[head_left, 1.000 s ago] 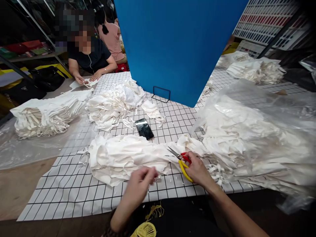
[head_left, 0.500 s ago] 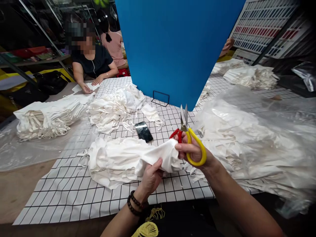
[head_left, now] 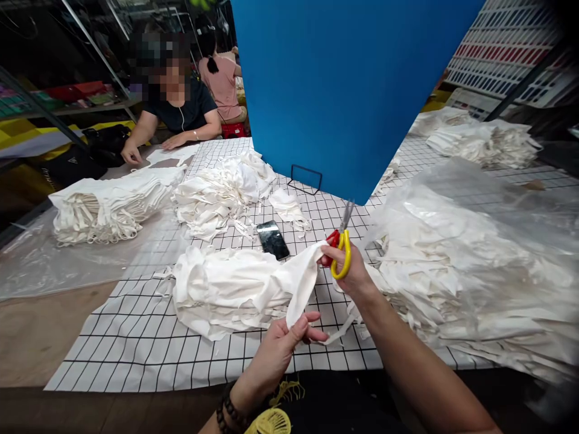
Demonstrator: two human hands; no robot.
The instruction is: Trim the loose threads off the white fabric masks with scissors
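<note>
A white cloth piece (head_left: 304, 283) is held stretched and slanting above the grid-patterned table cover (head_left: 136, 349), its upper corner pinched at the red-and-yellow scissors (head_left: 341, 244) and its lower edge pinched nearer the cover's front edge. A narrow white strap (head_left: 339, 331) is seen hanging from its lower end, trailing down toward the cover. The scissors are kept upright above the cover with their blades pointing up and closed, the yellow loop handle lying beneath the red one, just right of a flat pile of white cloth (head_left: 226, 289) resting on the cover.
</note>
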